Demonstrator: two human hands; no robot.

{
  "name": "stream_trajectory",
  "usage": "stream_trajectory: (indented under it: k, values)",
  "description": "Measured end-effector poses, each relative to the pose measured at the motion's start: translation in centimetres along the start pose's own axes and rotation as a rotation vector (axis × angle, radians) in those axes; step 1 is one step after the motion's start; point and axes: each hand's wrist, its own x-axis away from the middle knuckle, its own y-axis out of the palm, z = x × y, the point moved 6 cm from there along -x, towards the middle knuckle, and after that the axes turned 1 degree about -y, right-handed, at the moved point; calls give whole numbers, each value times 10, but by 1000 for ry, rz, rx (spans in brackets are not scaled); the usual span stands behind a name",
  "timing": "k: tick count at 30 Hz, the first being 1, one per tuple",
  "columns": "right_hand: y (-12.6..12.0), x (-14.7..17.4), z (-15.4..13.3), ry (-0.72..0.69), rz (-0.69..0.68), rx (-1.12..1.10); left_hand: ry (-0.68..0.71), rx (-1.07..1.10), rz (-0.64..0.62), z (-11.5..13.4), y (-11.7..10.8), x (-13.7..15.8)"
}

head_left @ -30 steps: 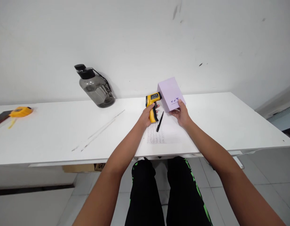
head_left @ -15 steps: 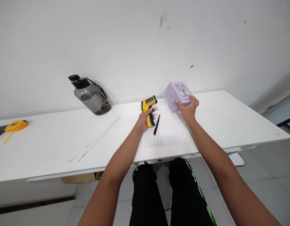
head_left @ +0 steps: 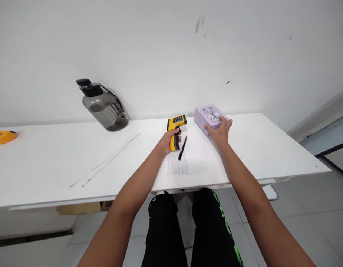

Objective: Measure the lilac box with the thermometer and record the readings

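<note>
My left hand (head_left: 169,141) is wrapped round the black-and-yellow grip of an infrared thermometer gun (head_left: 175,123), whose nose points to the right. Just right of it, a black pen (head_left: 182,148) lies on a sheet of paper (head_left: 178,165) with rows of handwriting. My right hand (head_left: 220,133) grips the near side of a lilac box (head_left: 204,117) with a tree printed on its top face. The thumb presses the box's left side and the fingers spread over the top. The box is close to the wall, and part of its near side is hidden by the hand.
A grey see-through water bottle (head_left: 106,107) with a black cap stands near the wall at left. An orange tape measure (head_left: 4,137) is at the far left edge. The white table (head_left: 110,163) carries dark streaks, and its front edge runs above my knees.
The lilac box has come down from a tilted, raised pose to a flatter one on the table, still in my right hand. My left hand keeps the thermometer gun. The view has shifted slightly.
</note>
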Motion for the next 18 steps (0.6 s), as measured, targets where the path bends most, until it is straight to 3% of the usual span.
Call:
stream_trajectory:
  k: [6,9,13,18]
  values:
    - [1,-3,-3,-55,-24,104,42,48,12,-1,-3,-5]
    - [0,7,-32,-247,-20,221,30,71,-10,-1,-3,-5]
    - [19,39,-78,-584,-251,209,10,94,28,2,-4,-4]
    - [51,71,-83,-649,-570,324,-27,116,47,2,-3,-2]
